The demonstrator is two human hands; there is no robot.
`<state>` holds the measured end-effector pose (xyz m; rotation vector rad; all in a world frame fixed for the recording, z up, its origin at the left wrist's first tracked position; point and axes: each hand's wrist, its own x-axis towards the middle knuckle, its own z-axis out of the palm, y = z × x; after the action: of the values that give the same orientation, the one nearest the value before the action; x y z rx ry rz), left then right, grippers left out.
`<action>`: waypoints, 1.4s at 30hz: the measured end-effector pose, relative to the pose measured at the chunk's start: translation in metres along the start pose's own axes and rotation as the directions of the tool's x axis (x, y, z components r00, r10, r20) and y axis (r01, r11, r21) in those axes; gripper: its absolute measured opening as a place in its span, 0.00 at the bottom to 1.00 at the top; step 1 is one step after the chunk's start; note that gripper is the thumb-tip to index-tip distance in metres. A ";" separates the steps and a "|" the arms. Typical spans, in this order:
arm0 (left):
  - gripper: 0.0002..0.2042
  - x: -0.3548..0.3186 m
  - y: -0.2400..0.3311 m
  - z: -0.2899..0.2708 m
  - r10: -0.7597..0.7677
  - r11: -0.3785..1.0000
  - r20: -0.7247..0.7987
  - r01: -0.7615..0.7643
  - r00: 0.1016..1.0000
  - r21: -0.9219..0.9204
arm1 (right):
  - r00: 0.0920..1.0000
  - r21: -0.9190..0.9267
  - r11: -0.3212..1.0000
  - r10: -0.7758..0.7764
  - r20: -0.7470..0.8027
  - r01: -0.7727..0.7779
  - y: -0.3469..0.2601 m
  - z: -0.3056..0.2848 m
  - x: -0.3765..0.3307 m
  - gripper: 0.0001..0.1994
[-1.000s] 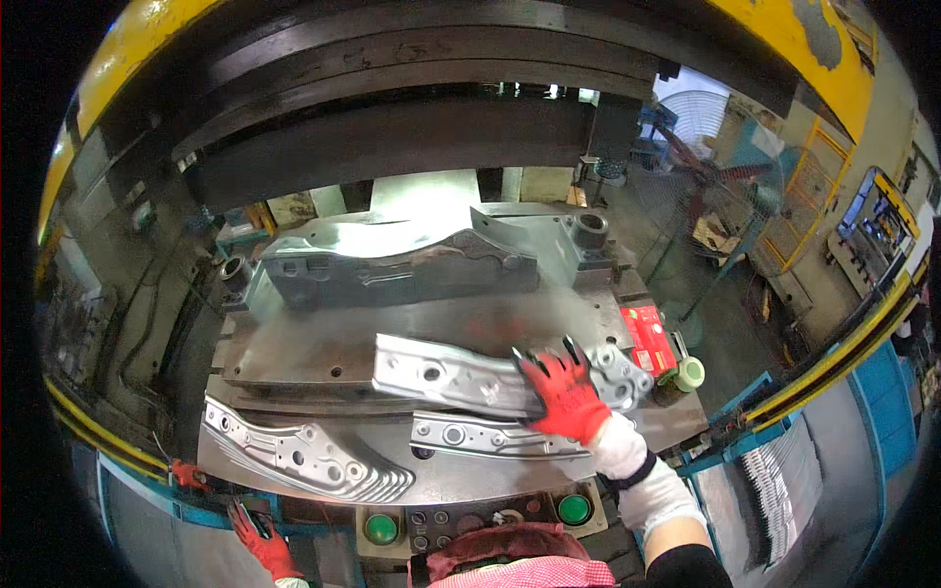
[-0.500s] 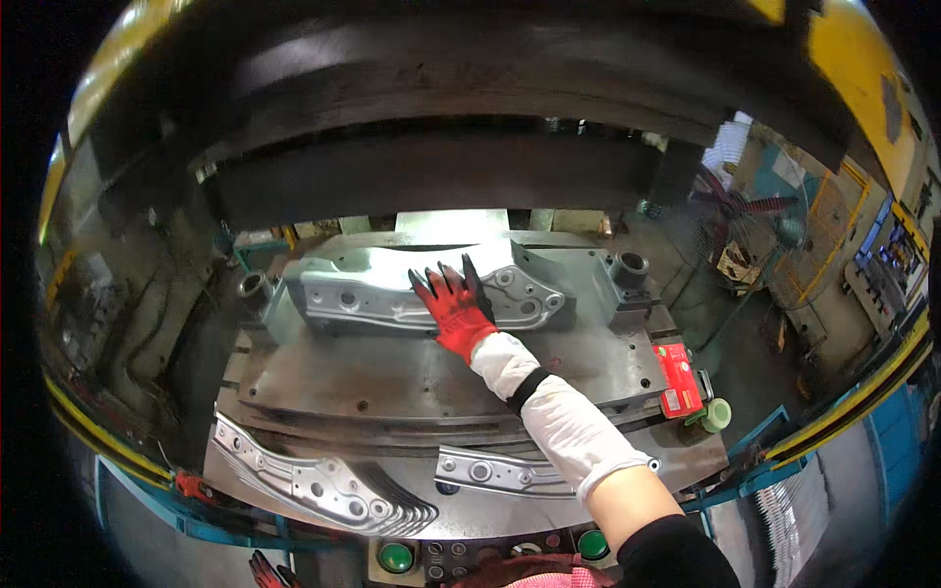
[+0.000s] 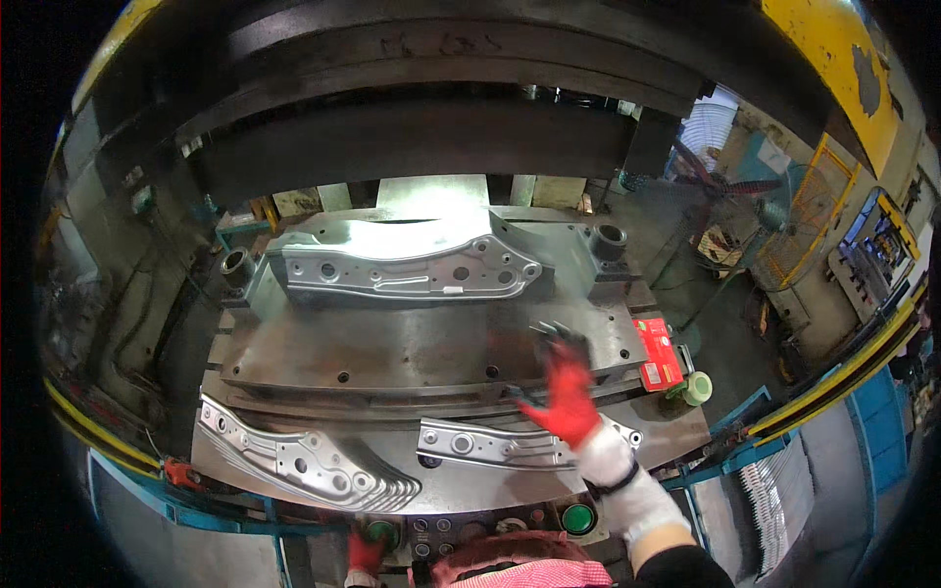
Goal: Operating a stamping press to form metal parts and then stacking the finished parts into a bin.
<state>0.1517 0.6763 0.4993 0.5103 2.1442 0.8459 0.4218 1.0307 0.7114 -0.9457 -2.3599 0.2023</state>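
My right hand (image 3: 566,390), in a red glove with dark fingertips and a white sleeve, hangs above the front of the die, smeared by motion. Its fingers are spread and nothing is in them. Low in the view, my left hand (image 3: 365,555), also red-gloved, is at the left green push button (image 3: 382,534); its fingers are too blurred to read. A long stamped metal bracket (image 3: 392,274) with holes lies on the die (image 3: 421,343). Another metal bracket (image 3: 490,444) lies at the front, partly behind my right hand. A nested stack of metal brackets (image 3: 294,453) sits front left.
Above spans the dark upper press beam (image 3: 412,127). Guide posts (image 3: 609,241) stand at the die's sides. A red box (image 3: 657,355) and a pale green-lidded container (image 3: 697,389) sit on the right. A second green button (image 3: 578,519) is on the control panel. A fan (image 3: 769,214) stands back right.
My right hand has left the bracket on the die and come back toward me and to the right. My left hand has moved right to the left green button. The view has shifted slightly.
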 end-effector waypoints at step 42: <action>0.64 0.094 -0.109 0.019 0.039 0.998 -0.026 -0.038 0.999 0.057 | 0.233 0.020 0.249 0.873 0.428 -0.968 0.107 0.117 -0.375 0.56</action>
<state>0.0979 0.6631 0.3655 0.5735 2.1943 0.8198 0.6339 0.8660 0.4058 -2.2328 -1.5236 1.2481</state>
